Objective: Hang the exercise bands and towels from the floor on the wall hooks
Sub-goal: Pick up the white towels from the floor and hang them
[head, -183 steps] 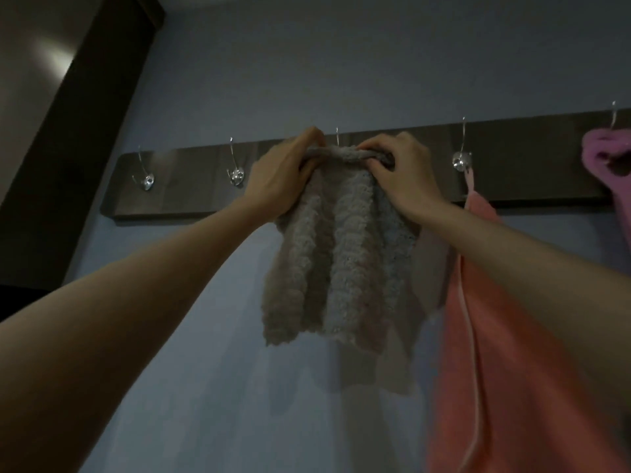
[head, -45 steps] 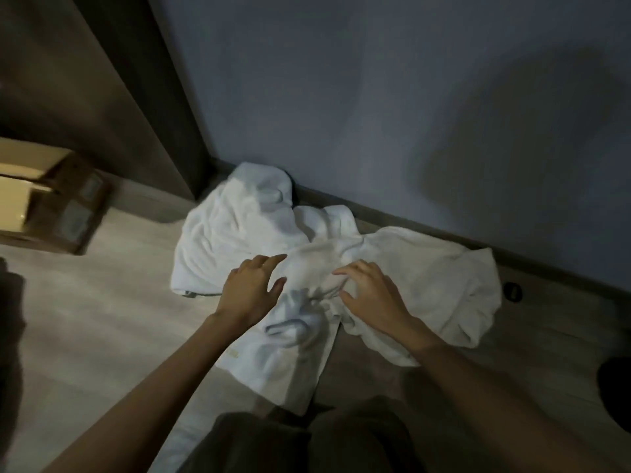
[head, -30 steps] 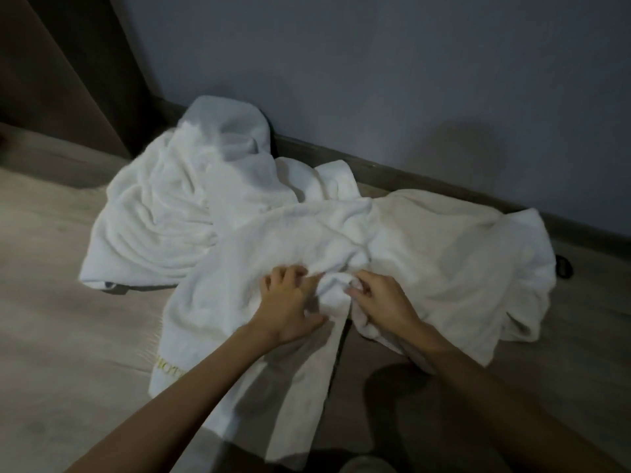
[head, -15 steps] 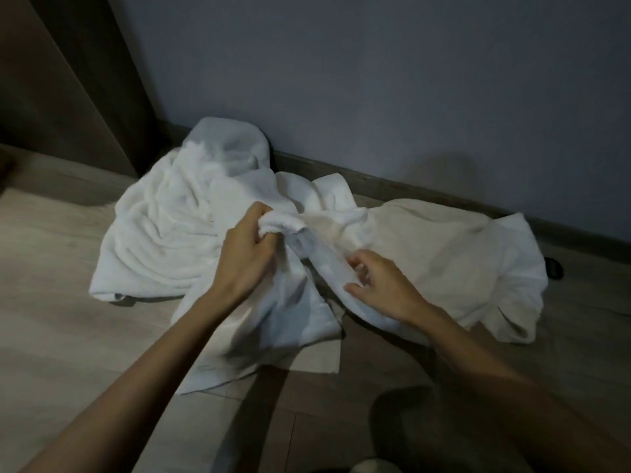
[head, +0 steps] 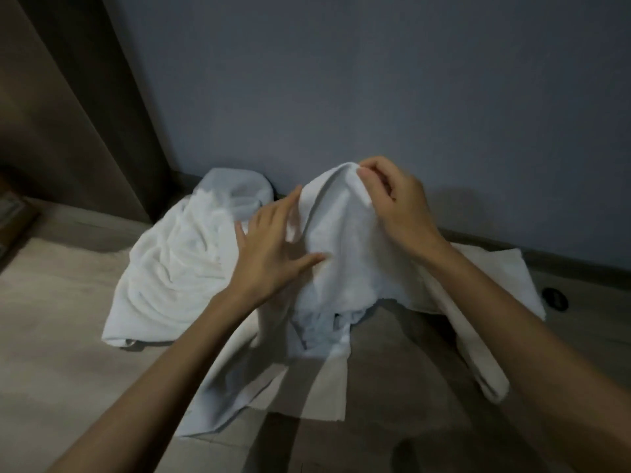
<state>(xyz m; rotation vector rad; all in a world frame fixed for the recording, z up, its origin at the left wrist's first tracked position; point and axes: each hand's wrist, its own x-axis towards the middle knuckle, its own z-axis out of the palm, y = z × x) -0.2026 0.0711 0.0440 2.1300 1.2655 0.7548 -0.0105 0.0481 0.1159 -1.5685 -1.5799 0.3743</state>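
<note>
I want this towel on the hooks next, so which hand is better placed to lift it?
Probably right. The right hand pinches the white towel at its raised peak; the left hand lies open against its side, fingers straight, gripping nothing.

1. Right hand [head: 399, 206] pinches the white towel [head: 341, 261] at its top, so it stands in a peak off the floor [head: 51, 319].
2. Left hand [head: 273, 254] is flat with fingers spread, touching the peak's left side.
3. The towel's lower edges trail on the floor.
4. A second white heap [head: 170, 268] lies just left, against the wall [head: 375, 80].
5. There's a small dark round thing [head: 555, 298] on the floor far right, can't tell what.
</note>
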